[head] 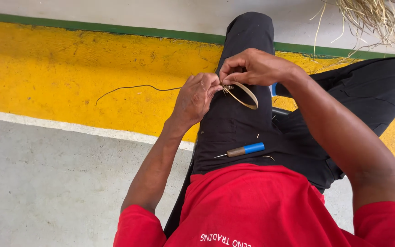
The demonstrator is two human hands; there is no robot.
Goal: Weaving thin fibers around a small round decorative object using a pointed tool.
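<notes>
Hands meet over the lap: left hand and right hand both pinch a thin cane loop; a blue-handled awl rests on the thigh.

The lap, formed by the black trousers, carries the work directly beneath the fingers. A small awl with a blue handle lies on the thigh, below the fingers and toward the body, its metal tip pointing left. Short pale fibre scraps lie between the fingers and the awl. The floor is grey concrete with a yellow painted band left of the fingers. Loose straw lies far upper right.
</notes>
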